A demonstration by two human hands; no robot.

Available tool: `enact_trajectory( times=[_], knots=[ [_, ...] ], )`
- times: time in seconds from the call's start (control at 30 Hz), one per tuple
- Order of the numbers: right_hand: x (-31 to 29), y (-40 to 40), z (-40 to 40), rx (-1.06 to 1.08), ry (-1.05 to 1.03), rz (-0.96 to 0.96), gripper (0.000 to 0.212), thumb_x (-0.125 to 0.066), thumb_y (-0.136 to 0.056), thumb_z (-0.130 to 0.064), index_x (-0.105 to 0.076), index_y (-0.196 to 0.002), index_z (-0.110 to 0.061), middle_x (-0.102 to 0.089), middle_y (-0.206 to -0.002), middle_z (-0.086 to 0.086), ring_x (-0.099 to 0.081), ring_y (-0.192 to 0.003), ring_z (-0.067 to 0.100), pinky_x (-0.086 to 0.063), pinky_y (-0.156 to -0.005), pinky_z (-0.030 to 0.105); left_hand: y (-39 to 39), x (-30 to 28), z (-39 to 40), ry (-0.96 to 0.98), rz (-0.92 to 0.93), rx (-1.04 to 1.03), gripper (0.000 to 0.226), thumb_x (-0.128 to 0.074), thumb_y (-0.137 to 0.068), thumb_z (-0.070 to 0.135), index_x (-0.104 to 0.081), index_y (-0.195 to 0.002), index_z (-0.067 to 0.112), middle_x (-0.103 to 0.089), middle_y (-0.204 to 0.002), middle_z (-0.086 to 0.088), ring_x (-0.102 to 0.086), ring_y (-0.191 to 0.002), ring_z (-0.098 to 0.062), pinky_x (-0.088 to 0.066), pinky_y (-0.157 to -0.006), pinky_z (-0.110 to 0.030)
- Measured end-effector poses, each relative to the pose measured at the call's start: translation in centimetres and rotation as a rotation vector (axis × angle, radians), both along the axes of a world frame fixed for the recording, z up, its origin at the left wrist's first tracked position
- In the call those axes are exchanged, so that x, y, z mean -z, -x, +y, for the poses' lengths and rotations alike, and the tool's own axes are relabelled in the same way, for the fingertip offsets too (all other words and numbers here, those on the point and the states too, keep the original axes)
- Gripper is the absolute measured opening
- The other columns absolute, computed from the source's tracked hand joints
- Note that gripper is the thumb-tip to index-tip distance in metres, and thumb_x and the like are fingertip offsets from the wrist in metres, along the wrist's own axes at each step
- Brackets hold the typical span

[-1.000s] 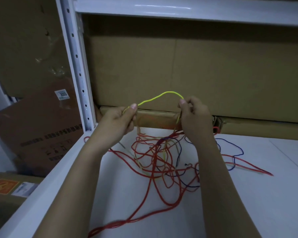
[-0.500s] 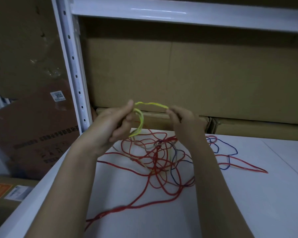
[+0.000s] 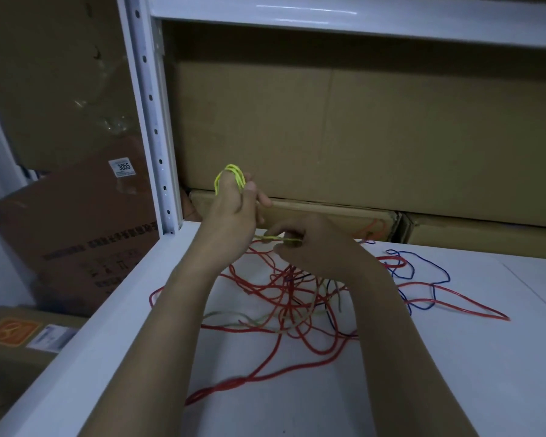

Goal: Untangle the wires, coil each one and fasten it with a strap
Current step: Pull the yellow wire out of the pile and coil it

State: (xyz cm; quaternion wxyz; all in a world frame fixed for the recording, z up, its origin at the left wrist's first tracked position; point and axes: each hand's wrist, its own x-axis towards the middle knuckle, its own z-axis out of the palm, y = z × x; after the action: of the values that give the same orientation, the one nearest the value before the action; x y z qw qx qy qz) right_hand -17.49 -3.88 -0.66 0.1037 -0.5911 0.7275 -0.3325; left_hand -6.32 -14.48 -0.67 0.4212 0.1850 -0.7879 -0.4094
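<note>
A yellow-green wire (image 3: 230, 175) is looped over the raised fingers of my left hand (image 3: 234, 216), which holds the loops with the thumb. Lower and to the right, my right hand (image 3: 312, 244) pinches the same wire's running part (image 3: 278, 238) just above the shelf. Under both hands lies a tangle of red wires (image 3: 284, 298) with a blue wire (image 3: 423, 272) trailing off to the right. A pale length of the yellow-green wire (image 3: 234, 316) runs through the tangle on the white shelf (image 3: 423, 373).
Large cardboard boxes (image 3: 360, 137) fill the back of the shelf, with flat boxes (image 3: 454, 231) below them. A white perforated upright (image 3: 152, 121) stands at the left. More cartons (image 3: 76, 231) lean outside the rack. A shelf beam (image 3: 360, 23) runs overhead.
The yellow-green wire went from a single arc between both hands to loops wound over my left fingers. My right hand dropped lower, feeding the wire from beneath.
</note>
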Motion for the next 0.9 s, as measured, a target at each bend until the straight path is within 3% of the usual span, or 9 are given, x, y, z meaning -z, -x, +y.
enact_trajectory(
  times=[0.07,0.13,0.2,0.3,0.4,0.6,0.7,0.8,0.9],
  knots=[
    [-0.2,0.2,0.1,0.027,-0.027,0.007,0.014,-0.067,-0.085,-0.015,-0.063,-0.092,-0.027,-0.055,-0.070,-0.013,-0.049,-0.061,0.001,-0.038,-0.055,0.015,-0.2,0.2,0.2,0.180,-0.143,-0.081,0.015,-0.031,-0.103,0.025,-0.038,-0.104,0.012,-0.058,-0.086,-0.009,-0.058,-0.075,-0.023,-0.049,-0.069,-0.039],
    [-0.3,0.5,0.2,0.034,-0.077,0.015,0.017,-0.070,-0.083,-0.013,-0.062,-0.095,-0.022,-0.055,-0.072,-0.012,-0.048,-0.061,0.001,-0.037,-0.054,0.012,-0.2,0.8,0.3,0.326,-0.301,-0.156,0.010,-0.035,-0.102,0.022,-0.037,-0.097,0.013,-0.047,-0.071,0.000,-0.052,-0.064,-0.021,-0.037,-0.051,-0.033],
    [-0.1,1.0,0.3,0.071,-0.153,0.090,0.022,-0.068,-0.082,-0.009,-0.062,-0.102,-0.019,-0.055,-0.075,-0.012,-0.049,-0.066,0.002,-0.038,-0.057,0.014,-0.2,1.3,0.1,0.422,-0.392,-0.193,0.014,-0.037,-0.101,0.022,-0.036,-0.089,0.014,-0.037,-0.065,0.003,-0.045,-0.058,-0.024,-0.023,-0.048,-0.031],
    [0.3,1.9,0.5,0.141,-0.153,0.103,0.018,-0.068,-0.083,-0.011,-0.064,-0.099,-0.020,-0.056,-0.078,-0.012,-0.053,-0.078,0.009,-0.041,-0.062,0.018,0.0,1.3,-0.1,0.336,-0.500,-0.104,0.031,-0.049,-0.097,0.036,-0.038,-0.083,0.010,-0.040,-0.072,-0.002,-0.043,-0.065,-0.021,-0.029,-0.053,-0.032],
    [0.6,2.0,0.6,0.150,-0.065,0.095,0.008,-0.068,-0.086,-0.017,-0.064,-0.089,-0.023,-0.056,-0.073,-0.013,-0.055,-0.074,0.009,-0.042,-0.063,0.022,0.2,1.2,0.1,0.348,-0.586,-0.016,0.039,-0.064,-0.086,0.042,-0.049,-0.092,0.006,-0.042,-0.078,0.003,-0.040,-0.064,-0.008,-0.030,-0.053,-0.023],
    [1.9,1.8,2.2,0.172,0.059,-0.055,0.017,-0.062,-0.092,-0.021,-0.071,-0.106,-0.017,-0.068,-0.093,-0.005,-0.062,-0.084,0.010,-0.051,-0.075,0.026,0.2,1.1,0.0,0.375,-0.528,0.006,0.036,-0.056,-0.095,0.032,-0.052,-0.082,-0.001,-0.043,-0.066,-0.004,-0.038,-0.057,-0.012,-0.027,-0.052,-0.027],
    [2.6,1.5,2.8,0.200,0.073,-0.019,0.018,-0.058,-0.095,-0.021,-0.069,-0.109,-0.017,-0.068,-0.103,-0.003,-0.057,-0.071,0.003,-0.044,-0.066,0.018,0.3,1.2,1.0,0.432,-0.468,-0.022,0.035,-0.052,-0.097,0.032,-0.050,-0.076,0.004,-0.041,-0.061,-0.001,-0.039,-0.056,-0.013,-0.028,-0.052,-0.032],
    [2.2,1.1,3.6,0.258,0.139,0.037,0.019,-0.057,-0.095,-0.023,-0.070,-0.108,-0.016,-0.068,-0.102,-0.005,-0.053,-0.067,-0.002,-0.040,-0.064,0.016,-0.1,1.5,2.6,0.376,-0.285,-0.037,0.039,-0.053,-0.097,0.028,-0.034,-0.064,0.018,-0.032,-0.057,0.004,-0.035,-0.051,-0.011,-0.023,-0.048,-0.027],
    [0.9,0.2,4.6,0.303,0.285,0.071,0.017,-0.058,-0.094,-0.020,-0.072,-0.101,-0.015,-0.069,-0.093,-0.007,-0.052,-0.065,-0.002,-0.035,-0.060,0.007,-0.8,0.4,3.7,0.273,-0.190,-0.055,0.033,-0.052,-0.097,0.028,-0.041,-0.069,0.015,-0.037,-0.058,0.002,-0.038,-0.053,-0.013,-0.030,-0.051,-0.032]
  ],
)
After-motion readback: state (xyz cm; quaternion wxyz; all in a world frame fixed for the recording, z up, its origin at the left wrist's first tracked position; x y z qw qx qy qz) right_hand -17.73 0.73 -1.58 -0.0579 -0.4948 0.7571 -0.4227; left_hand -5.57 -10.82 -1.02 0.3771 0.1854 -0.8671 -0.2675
